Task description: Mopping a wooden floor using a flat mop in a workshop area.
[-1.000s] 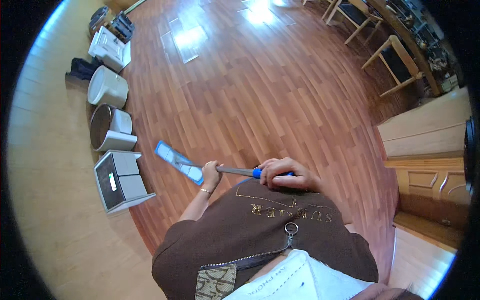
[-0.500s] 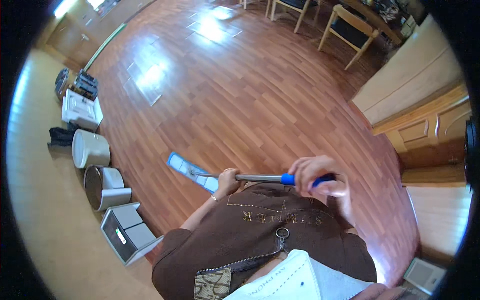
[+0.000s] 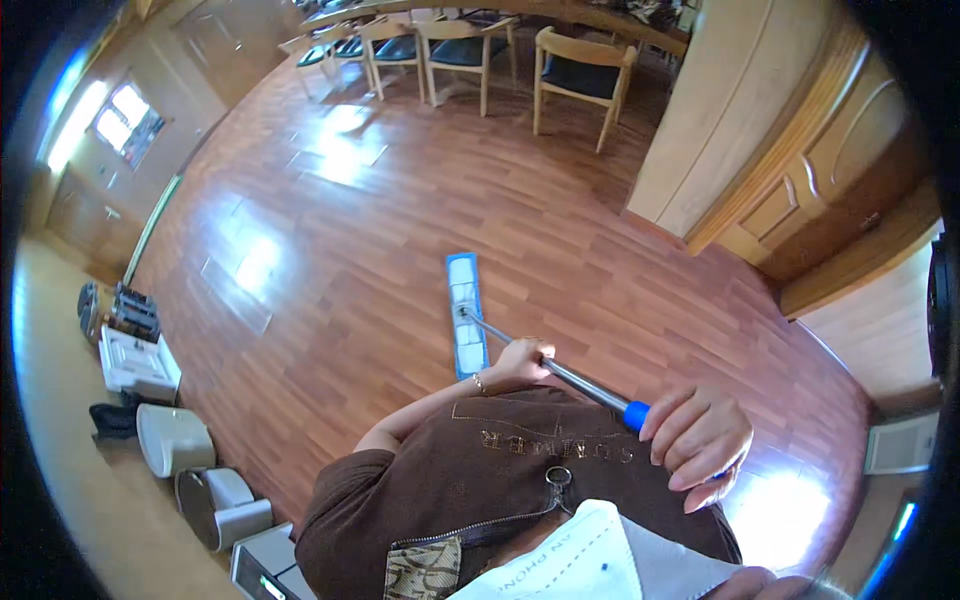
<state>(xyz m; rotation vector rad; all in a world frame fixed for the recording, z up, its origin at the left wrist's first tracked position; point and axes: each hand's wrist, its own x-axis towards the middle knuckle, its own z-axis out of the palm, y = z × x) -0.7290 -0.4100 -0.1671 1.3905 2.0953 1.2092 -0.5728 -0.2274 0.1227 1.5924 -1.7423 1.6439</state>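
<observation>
- On the wood-plank floor [image 3: 560, 230], ahead of the brown top [image 3: 500, 455]: blue-edged flat mop [image 3: 468, 335], head lying flat on planks;
- left hand [image 3: 522, 360] closed round the steel pole [image 3: 585, 385] partway down, probably to steer; right hand [image 3: 700, 440] curled around the blue grip [image 3: 637, 415] up top, probably for leverage;
- edges: panelled door [image 3: 770, 215] right, black-seated wooden chairs [image 3: 583, 75] beyond, white tub-like container [image 3: 172, 440] left; planks run from mop head toward each

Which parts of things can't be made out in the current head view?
All in the head view:
Flat mop head: underside hidden, facing the floor.
Blue handle grip: mostly covered by the right hand.
White boxy unit, lower left: cut off by the bottom edge.
Items on the wooden table: too small, cut off by the top edge.
</observation>
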